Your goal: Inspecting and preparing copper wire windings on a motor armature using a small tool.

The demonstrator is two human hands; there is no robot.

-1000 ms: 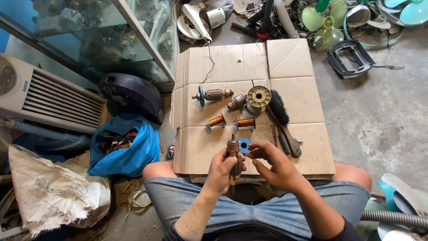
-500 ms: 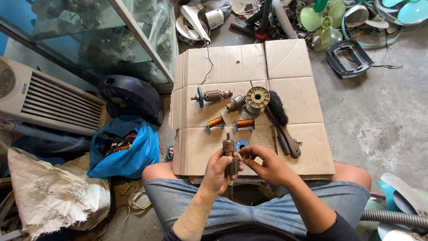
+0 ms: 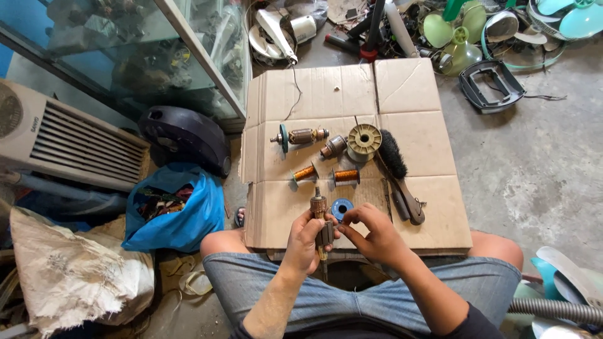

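I sit at a flattened cardboard sheet on the floor. My left hand grips a small motor armature held upright over the sheet's near edge. My right hand pinches at the armature's side with fingertips. A blue spool lies just behind my hands. Farther back lie two copper wire coils, another armature with a teal fan, a small round motor part, a pale empty spool and a black brush with a wooden handle.
A blue bag of scrap, a black round housing and a white slatted appliance stand left. A glass cabinet is behind them. Fan parts and a black frame lie at the back right on concrete. A white sack is near left.
My right hand's fingers shifted closer onto the armature's side. The left hand keeps the armature in much the same place; the parts on the cardboard have not moved.
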